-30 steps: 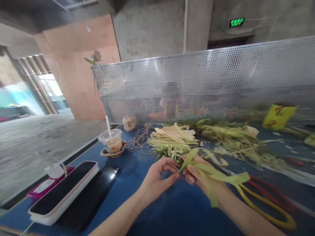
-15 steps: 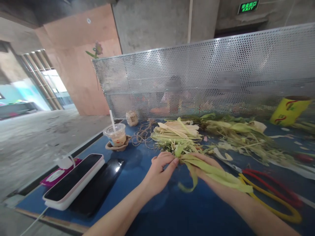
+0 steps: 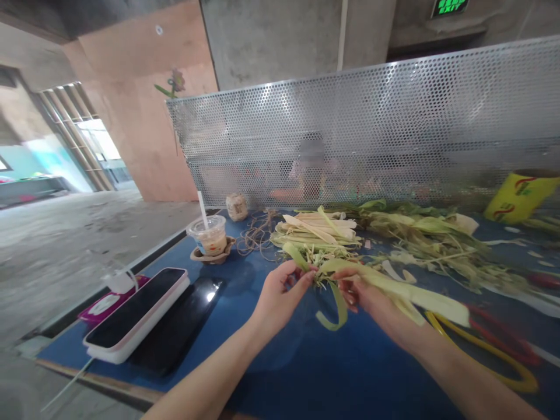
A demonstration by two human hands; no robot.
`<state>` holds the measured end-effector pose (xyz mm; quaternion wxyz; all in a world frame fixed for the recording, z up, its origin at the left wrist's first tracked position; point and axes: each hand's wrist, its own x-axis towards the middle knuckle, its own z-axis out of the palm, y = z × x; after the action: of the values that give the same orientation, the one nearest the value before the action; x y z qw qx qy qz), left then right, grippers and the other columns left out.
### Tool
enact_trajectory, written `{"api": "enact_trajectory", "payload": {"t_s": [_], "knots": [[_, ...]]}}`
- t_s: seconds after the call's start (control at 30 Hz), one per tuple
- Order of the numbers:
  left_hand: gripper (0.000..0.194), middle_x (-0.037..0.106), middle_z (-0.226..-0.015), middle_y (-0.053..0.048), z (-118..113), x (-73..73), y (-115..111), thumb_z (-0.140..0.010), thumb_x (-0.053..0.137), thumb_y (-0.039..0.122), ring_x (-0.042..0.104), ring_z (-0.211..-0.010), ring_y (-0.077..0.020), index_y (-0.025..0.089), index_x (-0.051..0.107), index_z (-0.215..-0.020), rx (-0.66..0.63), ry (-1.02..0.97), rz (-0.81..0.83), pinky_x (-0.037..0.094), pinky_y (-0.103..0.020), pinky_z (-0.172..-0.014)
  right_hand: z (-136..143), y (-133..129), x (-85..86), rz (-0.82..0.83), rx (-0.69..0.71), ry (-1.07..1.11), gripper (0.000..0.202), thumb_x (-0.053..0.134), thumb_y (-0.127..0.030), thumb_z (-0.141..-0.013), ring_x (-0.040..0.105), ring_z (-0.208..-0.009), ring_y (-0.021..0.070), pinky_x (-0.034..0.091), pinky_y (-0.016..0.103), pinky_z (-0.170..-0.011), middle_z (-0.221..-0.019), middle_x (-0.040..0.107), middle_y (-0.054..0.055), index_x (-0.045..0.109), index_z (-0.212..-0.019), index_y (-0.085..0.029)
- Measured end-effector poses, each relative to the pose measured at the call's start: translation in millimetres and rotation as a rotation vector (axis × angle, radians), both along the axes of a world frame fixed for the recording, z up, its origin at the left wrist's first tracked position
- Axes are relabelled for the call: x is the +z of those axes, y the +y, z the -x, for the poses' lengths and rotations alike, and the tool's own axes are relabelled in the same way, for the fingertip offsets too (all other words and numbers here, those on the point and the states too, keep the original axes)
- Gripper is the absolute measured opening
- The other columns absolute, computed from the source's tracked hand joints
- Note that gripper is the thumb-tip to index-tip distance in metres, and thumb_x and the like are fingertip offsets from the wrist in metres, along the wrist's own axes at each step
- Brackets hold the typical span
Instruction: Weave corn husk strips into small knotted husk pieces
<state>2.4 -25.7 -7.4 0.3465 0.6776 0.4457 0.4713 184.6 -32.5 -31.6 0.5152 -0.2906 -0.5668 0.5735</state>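
Observation:
My left hand (image 3: 286, 290) pinches the pale green corn husks (image 3: 394, 283) at their gathered middle, thumb and index finger pressed together. Opposite it, my right hand (image 3: 365, 294) has its fingers closed around the same husks near that point. One long strip lies over the back of my right hand and wrist, and a narrow curled end hangs down between the hands. Just behind my fingers sits a bundle of husks (image 3: 315, 233), pale and stacked flat. Scissors (image 3: 485, 356) with red and yellow handles lie beside my right forearm, partly covered by it.
Loose husks (image 3: 431, 236) spread across the right side. A yellow roll (image 3: 520, 195) stands at the back right. Twine (image 3: 260, 236), a plastic cup (image 3: 210, 236) and phones (image 3: 137, 315) are on the left. A perforated metal screen (image 3: 350, 128) borders the blue table (image 3: 301, 373); a person sits behind it.
The husk strip over my right hand has swung outward and up. My right fingers have come into clearer view, slightly apart from my left hand. The camera view has shifted a little.

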Motion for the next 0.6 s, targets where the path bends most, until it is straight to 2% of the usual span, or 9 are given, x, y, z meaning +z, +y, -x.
{"api": "enact_trajectory", "payload": {"t_s": [0.07, 0.17, 0.23, 0.3, 0.4, 0.47, 0.6], "knots": [[0.025, 0.055, -0.055, 0.002, -1.8, 1.7, -0.8, -0.077, 0.053, 0.038, 0.051, -0.053, -0.0091, 0.014, 0.055, -0.068, -0.043, -0.066, 0.08, 0.039, -0.02, -0.054, -1.8, -1.1, 2.6, 0.011, 0.046, -0.007, 0.025, 0.053, -0.044, -0.079, 0.041, -0.057, 0.0107, 0.036, 0.025, -0.051, -0.071, 0.049, 0.0, 0.059, -0.086, -0.021], [0.03, 0.057, -0.049, 0.002, -5.0, 4.0, -2.1, -0.076, 0.052, 0.043, 0.051, -0.039, -0.0081, 0.015, 0.047, -0.066, -0.173, -0.183, 0.279, 0.034, -0.019, -0.043, -4.0, -5.3, 13.1, -0.109, 0.099, -0.164, 0.016, 0.059, -0.036, -0.075, 0.047, -0.067, 0.0141, 0.041, 0.027, -0.06, -0.079, 0.05, 0.003, 0.058, -0.075, -0.02], [0.031, 0.062, -0.053, 0.0, -6.8, 3.5, -2.1, -0.074, 0.054, 0.045, 0.056, -0.04, -0.0099, 0.015, 0.048, -0.068, -0.245, -0.265, 0.422, 0.033, -0.018, -0.039, -4.6, -9.9, 22.3, -0.221, 0.116, -0.319, 0.014, 0.059, -0.032, -0.075, 0.049, -0.079, 0.0171, 0.042, 0.03, -0.07, -0.086, 0.049, 0.004, 0.059, -0.07, -0.019], [0.032, 0.062, -0.056, -0.001, -7.8, 1.4, -1.3, -0.07, 0.06, 0.044, 0.058, -0.044, -0.0102, 0.013, 0.051, -0.069, -0.276, -0.333, 0.522, 0.038, -0.017, -0.041, -4.6, -14.7, 30.2, -0.31, 0.111, -0.428, 0.012, 0.057, -0.029, -0.076, 0.049, -0.082, 0.0173, 0.042, 0.03, -0.074, -0.087, 0.045, 0.004, 0.06, -0.069, -0.019], [0.028, 0.062, -0.055, -0.001, -7.3, -2.1, -0.3, -0.062, 0.071, 0.034, 0.058, -0.047, -0.0091, 0.011, 0.056, -0.071, -0.305, -0.419, 0.623, 0.044, -0.018, -0.046, -4.1, -18.0, 34.6, -0.388, 0.121, -0.505, 0.008, 0.057, -0.024, -0.077, 0.047, -0.085, 0.0157, 0.039, 0.029, -0.078, -0.088, 0.042, 0.003, 0.061, -0.07, -0.02], [0.028, 0.064, -0.059, -0.002, -5.8, -3.0, -0.4, -0.057, 0.075, 0.025, 0.061, -0.052, -0.0107, 0.011, 0.058, -0.075, -0.352, -0.476, 0.678, 0.046, -0.018, -0.049, -4.2, -15.7, 31.9, -0.362, 0.141, -0.441, 0.008, 0.057, -0.023, -0.078, 0.047, -0.085, 0.0149, 0.039, 0.028, -0.078, -0.088, 0.042, 0.003, 0.061, -0.072, -0.021], [0.033, 0.069, -0.072, -0.007, -2.0, -1.6, -1.7, -0.054, 0.077, 0.015, 0.066, -0.068, -0.0173, 0.012, 0.061, -0.083, -0.462, -0.533, 0.724, 0.05, -0.022, -0.058, -6.4, -6.0, 21.5, -0.145, 0.16, -0.078, 0.014, 0.058, -0.036, -0.077, 0.049, -0.074, 0.0128, 0.041, 0.026, -0.066, -0.086, 0.045, 0.002, 0.06, -0.075, -0.022]]}}
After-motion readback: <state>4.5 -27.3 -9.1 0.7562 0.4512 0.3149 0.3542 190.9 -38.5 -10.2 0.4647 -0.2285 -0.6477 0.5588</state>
